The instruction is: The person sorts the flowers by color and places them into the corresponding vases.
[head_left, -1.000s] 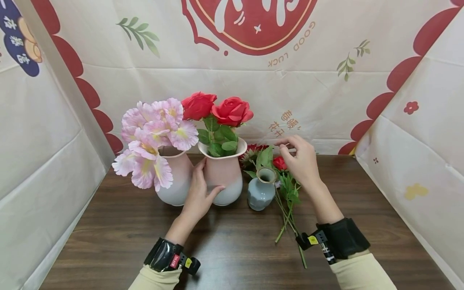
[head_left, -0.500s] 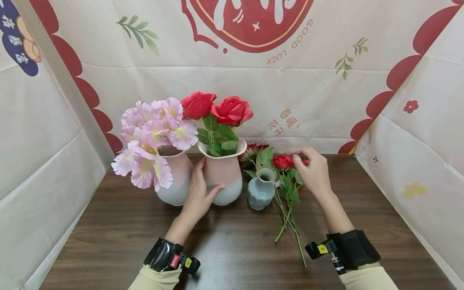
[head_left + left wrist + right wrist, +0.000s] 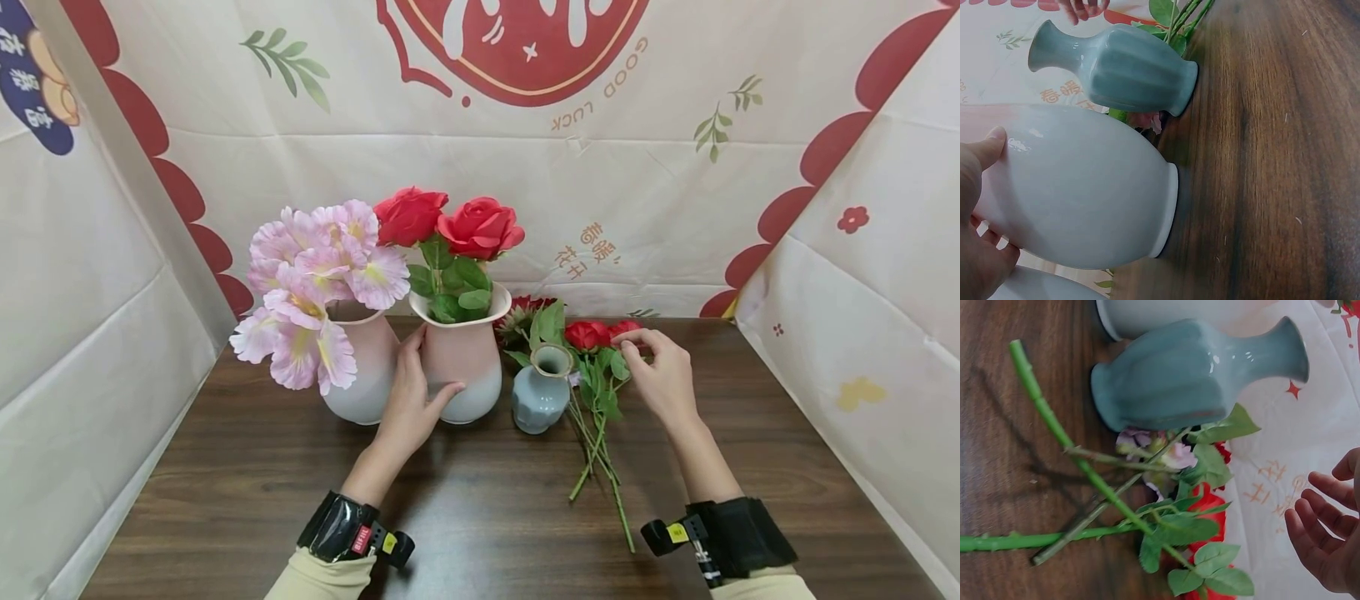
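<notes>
My left hand [image 3: 408, 408] holds the pink-and-white vase [image 3: 467, 371] that has two red roses [image 3: 482, 229] in it. Its thumb lies across the vase's front and the other fingers reach round the left side, as the left wrist view shows too. My right hand [image 3: 663, 379] is beside the red rose heads [image 3: 587, 335] lying at the back of the table. In the right wrist view, that hand [image 3: 1329, 528] has loosely bent fingers with nothing between them. Rose stems [image 3: 1079, 456] cross each other, pointing toward me.
To the left, a matching vase [image 3: 363, 367] bears drooping pink irises [image 3: 315, 292]. A small blue-green vase [image 3: 542, 402] stands upright, its mouth bare, between the held vase and the loose stems. A dark red flower [image 3: 517, 315] lies behind it, near the cloth backdrop [image 3: 660, 208].
My right hand has moved right and back toward me, uncovering the red rose heads it was reaching over. The left hand and its vase have stayed put.
</notes>
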Demonstrator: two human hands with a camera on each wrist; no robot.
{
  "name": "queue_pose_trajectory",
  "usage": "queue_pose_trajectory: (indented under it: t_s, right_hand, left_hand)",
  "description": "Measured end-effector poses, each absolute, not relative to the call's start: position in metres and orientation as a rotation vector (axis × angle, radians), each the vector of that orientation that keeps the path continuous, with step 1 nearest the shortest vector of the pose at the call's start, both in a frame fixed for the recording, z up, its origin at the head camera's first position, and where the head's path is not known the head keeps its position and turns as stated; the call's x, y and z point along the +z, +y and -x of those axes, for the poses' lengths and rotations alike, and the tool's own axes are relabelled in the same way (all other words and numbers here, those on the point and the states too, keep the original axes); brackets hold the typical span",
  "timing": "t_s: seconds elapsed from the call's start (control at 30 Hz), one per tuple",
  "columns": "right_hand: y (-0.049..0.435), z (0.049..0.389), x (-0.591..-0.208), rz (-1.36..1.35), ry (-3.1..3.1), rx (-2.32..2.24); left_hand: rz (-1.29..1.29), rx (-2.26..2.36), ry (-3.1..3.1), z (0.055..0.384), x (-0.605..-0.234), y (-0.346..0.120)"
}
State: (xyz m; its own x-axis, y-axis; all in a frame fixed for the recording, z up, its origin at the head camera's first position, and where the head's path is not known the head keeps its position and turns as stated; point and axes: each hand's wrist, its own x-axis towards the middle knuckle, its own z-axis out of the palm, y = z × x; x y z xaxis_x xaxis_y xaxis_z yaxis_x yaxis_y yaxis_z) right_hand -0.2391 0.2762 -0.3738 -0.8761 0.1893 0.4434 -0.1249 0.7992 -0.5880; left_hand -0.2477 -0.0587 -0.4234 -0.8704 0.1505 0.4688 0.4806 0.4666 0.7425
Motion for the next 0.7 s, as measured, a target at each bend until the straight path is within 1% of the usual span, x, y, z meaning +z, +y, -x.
queue_pose_trajectory:
  t_s: [0.7]
  right_hand:
    - [0.298, 0.226, -0.413, 0.278, -2.63, 0.989]
  left_hand:
    - [0.539, -1.377, -2.371, 0.248, -0.423, -0.059]
